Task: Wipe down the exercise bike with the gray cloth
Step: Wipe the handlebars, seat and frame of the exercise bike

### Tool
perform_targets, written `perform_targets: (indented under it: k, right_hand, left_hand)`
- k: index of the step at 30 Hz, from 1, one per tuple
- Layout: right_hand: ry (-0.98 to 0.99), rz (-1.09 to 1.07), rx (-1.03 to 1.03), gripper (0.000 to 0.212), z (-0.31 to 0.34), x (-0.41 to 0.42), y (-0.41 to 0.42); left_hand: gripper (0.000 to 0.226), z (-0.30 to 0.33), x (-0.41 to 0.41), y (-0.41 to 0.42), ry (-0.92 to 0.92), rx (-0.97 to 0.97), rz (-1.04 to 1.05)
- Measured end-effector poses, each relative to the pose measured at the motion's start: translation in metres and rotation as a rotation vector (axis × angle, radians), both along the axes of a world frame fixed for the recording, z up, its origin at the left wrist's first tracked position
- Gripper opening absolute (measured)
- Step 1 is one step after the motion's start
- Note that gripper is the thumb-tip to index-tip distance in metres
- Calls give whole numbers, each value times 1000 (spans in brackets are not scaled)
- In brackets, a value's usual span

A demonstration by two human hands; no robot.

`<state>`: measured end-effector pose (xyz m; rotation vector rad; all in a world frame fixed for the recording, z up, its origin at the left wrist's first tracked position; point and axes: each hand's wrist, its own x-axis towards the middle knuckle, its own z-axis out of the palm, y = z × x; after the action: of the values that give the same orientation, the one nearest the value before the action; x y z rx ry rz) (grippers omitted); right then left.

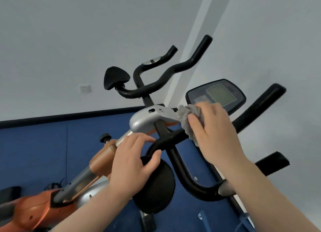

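The exercise bike point(144, 120) has an orange and silver frame, black handlebars point(251, 113) and a dark console point(217, 94) with a greenish screen. My right hand point(215, 132) is shut on the gray cloth point(189, 117), a fuzzy bundle pressed where the handlebar meets the silver bracket, just below the console. My left hand point(133, 160) grips the curved black handlebar loop left of the stem. The cloth is partly hidden under my fingers.
A second bike's black handlebars point(166, 73) and black pad point(115, 78) stand behind. A round black disc point(156, 185) sits under my left hand. Blue floor mats point(34, 153) meet white walls, with a wall socket point(85, 88) at left.
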<state>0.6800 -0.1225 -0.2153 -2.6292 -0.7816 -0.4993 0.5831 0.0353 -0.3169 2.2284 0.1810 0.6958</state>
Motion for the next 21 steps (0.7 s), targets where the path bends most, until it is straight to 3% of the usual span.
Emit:
perform_targets:
  k: [5, 11, 13, 16, 21]
  right_hand:
    - [206, 168, -219, 16, -24, 38, 62]
    - [604, 308, -396, 9, -7, 68, 48]
    - [538, 319, -482, 8, -1, 76, 52]
    - [403, 252, -344, 9, -14, 67, 59]
    - [457, 368, -353, 10, 5, 52, 42]
  left_hand:
    - [18, -4, 3, 1, -26, -76, -47]
    - [17, -6, 6, 4, -29, -122, -100]
    - [16, -7, 6, 5, -25, -146, -106]
    - [16, -7, 6, 5, -20, -162, -101]
    - [17, -10, 4, 4, 15, -174, -85]
